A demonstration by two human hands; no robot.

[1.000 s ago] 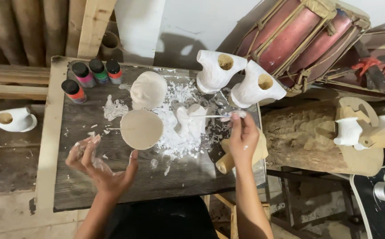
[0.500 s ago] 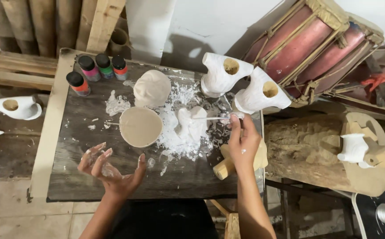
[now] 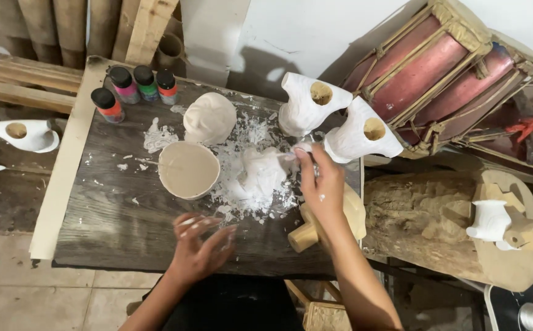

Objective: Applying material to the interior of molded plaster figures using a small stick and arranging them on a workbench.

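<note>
My right hand (image 3: 319, 184) grips a thin metal tool whose tip touches a small white plaster figure (image 3: 263, 173) lying in a pile of white crumbs on the dark wooden table (image 3: 113, 227). My left hand (image 3: 200, 245) hovers over the table's near part, fingers spread and smeared white, holding nothing. Just beyond it stands a round bowl (image 3: 188, 169) of pale wet plaster. A white rounded cast (image 3: 209, 117) sits behind the bowl.
Several paint bottles (image 3: 133, 87) stand at the table's far left. Two white hollow casts (image 3: 340, 119) sit at the far right, a wooden mallet (image 3: 355, 214) under my right wrist. A red drum (image 3: 438, 67), a log (image 3: 420, 214) and more white figures (image 3: 21, 135) surround the table.
My left hand has drawn nearer to my body and toward the right. My right hand stays at the plaster figure with the tool. The camera has shifted slightly.
</note>
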